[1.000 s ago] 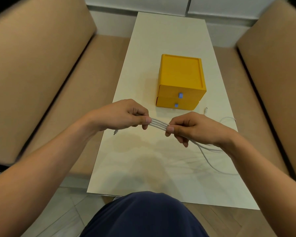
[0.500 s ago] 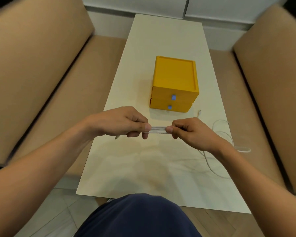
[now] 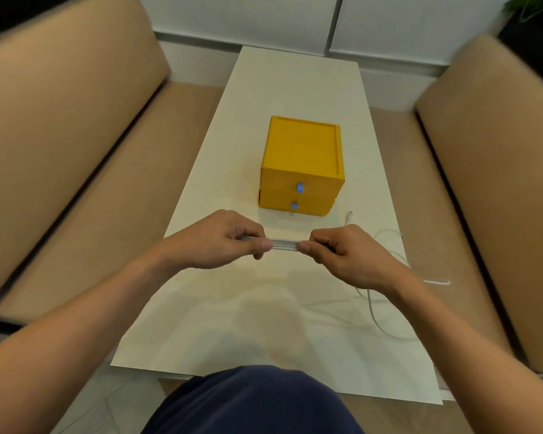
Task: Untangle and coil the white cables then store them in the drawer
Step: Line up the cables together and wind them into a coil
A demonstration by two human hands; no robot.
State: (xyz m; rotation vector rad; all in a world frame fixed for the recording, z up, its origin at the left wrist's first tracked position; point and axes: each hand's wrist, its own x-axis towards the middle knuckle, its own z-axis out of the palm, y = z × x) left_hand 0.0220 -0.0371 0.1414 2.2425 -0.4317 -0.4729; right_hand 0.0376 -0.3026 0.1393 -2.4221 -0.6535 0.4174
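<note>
A short flat bundle of white cable strands is stretched level between my two hands above the white table. My left hand pinches its left end between thumb and curled fingers. My right hand pinches the right end the same way. Loose white cable trails from under my right hand in loops over the table's right side, with one plug end lying near the box. The yellow two-drawer box stands just beyond my hands, both drawers closed, each with a small blue knob.
Tan sofa cushions run along both long sides of the table, left and right. My dark blue knee is at the table's near edge. A white wall panel closes the far end.
The bundle has turned from slanted to level between my hands. The hands sit slightly farther apart than half a second ago. The view has shifted, and the loose cable lies further right.
</note>
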